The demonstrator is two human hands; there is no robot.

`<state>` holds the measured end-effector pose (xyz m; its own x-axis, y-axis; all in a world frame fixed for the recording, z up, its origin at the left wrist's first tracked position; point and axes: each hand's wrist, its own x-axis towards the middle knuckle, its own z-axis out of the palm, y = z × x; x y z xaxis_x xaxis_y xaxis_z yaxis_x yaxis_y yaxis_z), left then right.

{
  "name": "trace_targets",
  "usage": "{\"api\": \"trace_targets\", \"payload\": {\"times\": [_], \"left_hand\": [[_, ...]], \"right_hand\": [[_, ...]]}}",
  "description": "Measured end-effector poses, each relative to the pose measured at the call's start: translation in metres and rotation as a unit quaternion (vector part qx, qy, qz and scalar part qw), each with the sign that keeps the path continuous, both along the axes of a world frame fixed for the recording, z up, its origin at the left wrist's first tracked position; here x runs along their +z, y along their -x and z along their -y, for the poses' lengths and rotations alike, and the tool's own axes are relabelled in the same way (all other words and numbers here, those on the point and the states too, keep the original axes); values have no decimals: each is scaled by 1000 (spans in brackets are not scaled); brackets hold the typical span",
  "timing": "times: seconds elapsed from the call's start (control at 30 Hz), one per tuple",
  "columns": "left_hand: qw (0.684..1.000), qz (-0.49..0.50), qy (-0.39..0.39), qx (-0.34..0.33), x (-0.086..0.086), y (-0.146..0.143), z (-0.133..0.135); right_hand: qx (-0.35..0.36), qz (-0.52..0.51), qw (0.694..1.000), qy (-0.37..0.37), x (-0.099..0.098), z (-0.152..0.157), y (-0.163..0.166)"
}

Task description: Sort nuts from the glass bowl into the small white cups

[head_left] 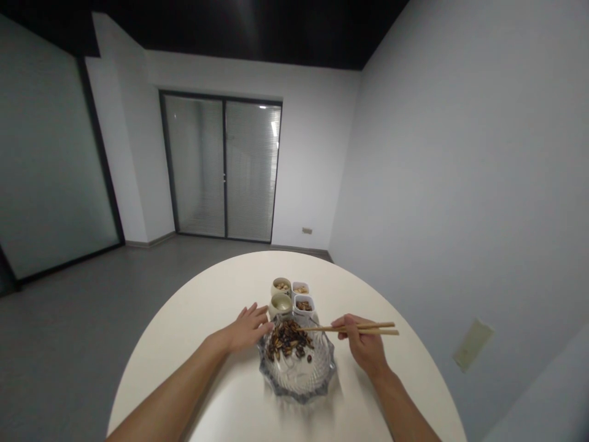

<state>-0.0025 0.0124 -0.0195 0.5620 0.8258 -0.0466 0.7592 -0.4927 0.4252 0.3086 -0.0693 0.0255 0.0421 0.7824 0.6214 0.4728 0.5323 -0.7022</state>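
A clear, scalloped glass bowl (304, 383) stands near the front of the table, with a heap of dark seeds or beans (288, 341) mostly on its far left side. My left hand (251, 327) rests with spread fingers at the bowl's left rim. In my right hand (361, 342), a pair of wooden chopsticks (375, 328) points left over the bowl, tips at the heap. Whether the tips pinch a piece is too small to tell. Just behind the bowl is a pale green cup (277, 312) with no contents visible.
Behind that cup stands another cup (275, 292) holding pale pieces. To their right are two small white dishes, the nearer (311, 309) with brown pieces, the farther (307, 286) with pale ones. The round white table (216, 285) has a wall (437, 184) to its right.
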Motion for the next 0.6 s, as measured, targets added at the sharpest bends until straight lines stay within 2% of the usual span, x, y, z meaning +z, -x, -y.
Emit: {"api": "trace_targets", "payload": {"times": [0.17,0.6], "left_hand": [[1000,-1,-6,-3,-1,0,1],[1000,-7,-3,-4,1,-1,2]], "right_hand": [[-23,-20,999,-9,4,2,2],[-40,-20,999,2,-3,-4,1]]}}
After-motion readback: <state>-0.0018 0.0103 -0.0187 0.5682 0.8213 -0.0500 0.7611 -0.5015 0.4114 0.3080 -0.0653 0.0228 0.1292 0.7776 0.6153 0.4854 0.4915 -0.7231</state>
